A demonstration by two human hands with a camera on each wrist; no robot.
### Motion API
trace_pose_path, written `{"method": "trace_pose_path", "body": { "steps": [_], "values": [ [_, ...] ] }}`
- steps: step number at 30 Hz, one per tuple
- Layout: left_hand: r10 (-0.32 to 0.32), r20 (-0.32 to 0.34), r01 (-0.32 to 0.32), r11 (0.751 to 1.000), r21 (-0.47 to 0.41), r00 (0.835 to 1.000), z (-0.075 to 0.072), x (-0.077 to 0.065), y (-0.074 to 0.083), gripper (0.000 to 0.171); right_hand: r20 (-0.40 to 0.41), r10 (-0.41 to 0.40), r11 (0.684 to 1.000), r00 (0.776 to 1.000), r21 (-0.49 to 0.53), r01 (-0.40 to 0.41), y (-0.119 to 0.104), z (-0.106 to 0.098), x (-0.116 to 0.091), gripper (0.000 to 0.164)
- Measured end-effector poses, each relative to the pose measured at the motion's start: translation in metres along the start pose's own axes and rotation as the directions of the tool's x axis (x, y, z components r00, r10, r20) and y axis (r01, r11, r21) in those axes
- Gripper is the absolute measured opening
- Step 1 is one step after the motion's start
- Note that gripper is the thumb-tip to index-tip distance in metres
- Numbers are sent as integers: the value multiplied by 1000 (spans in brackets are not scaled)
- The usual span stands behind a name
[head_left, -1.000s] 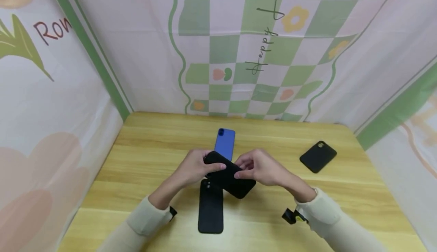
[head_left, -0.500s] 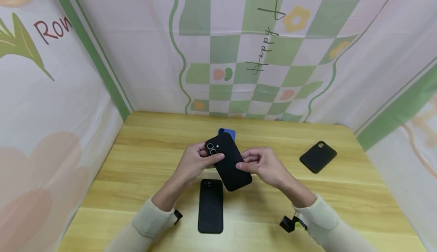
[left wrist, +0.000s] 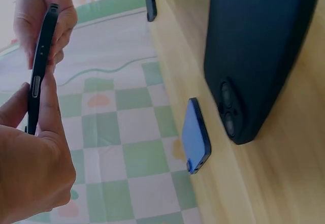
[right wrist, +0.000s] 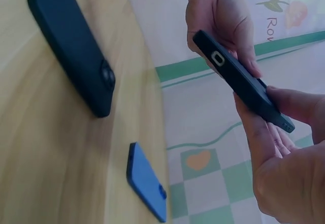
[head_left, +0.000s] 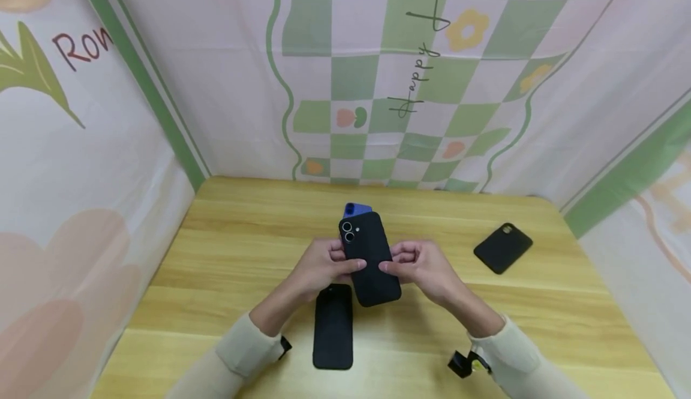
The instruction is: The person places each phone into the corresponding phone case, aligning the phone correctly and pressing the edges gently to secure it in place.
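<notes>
Between both hands, above the table, is a phone in a black case (head_left: pixel 373 282), its back with two silver-ringed lenses turned up. My left hand (head_left: pixel 320 267) pinches its left edge, thumb on the back and fingers beneath. At the opposite edge my right hand (head_left: pixel 432 270) holds it the same way. From the side, the case edge (left wrist: pixel 41 51) shows button and side openings in the left wrist view. Below the hands a second black phone (head_left: pixel 333 333) lies flat, lenses up. Beyond them rests a blue phone (head_left: pixel 358 209), partly hidden behind the held one in the head view.
A black phone case (head_left: pixel 503 249), its camera opening showing wood colour, lies apart on the right of the wooden table (head_left: pixel 237 231). A patterned curtain (head_left: pixel 356 81) hangs behind the table's far edge. Each wrist wears a small black camera (head_left: pixel 460 364).
The held phone has turned from slanting, lenses covered, to more upright with the lenses showing. It then shifted slightly right, both hands still on it. The things on the table have stayed put.
</notes>
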State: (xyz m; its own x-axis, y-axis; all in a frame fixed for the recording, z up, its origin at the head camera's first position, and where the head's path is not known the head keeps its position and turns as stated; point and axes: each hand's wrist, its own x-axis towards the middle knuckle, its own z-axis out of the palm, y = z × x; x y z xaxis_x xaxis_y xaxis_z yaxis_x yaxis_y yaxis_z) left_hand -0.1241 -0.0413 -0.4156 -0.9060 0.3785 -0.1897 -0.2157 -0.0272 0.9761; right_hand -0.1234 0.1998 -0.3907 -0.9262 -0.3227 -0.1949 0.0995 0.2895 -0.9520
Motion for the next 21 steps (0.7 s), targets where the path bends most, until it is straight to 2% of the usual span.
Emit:
{"method": "trace_pose_path", "body": {
  "steps": [4, 9, 14, 21],
  "values": [
    [-36, -1, 36, 999, 32, 999, 5, 3, -6, 26, 50, 21, 1000, 999, 14, -21, 7, -3, -3, 30],
    [-86, 8, 85, 995, 47, 996, 12, 10, -15, 24, 69, 42, 999, 997, 6, -43, 18, -9, -4, 32],
    [-167, 44, 167, 986, 12, 985, 19, 14, -25, 20, 76, 98, 994, 992, 38, -101, 33, -11, -7, 31],
    [-223, 81, 217, 973, 82, 971, 31, 15, -41, 15, 109, 126, 992, 986, 9, -128, 61, -12, -15, 30]
  ]
}}
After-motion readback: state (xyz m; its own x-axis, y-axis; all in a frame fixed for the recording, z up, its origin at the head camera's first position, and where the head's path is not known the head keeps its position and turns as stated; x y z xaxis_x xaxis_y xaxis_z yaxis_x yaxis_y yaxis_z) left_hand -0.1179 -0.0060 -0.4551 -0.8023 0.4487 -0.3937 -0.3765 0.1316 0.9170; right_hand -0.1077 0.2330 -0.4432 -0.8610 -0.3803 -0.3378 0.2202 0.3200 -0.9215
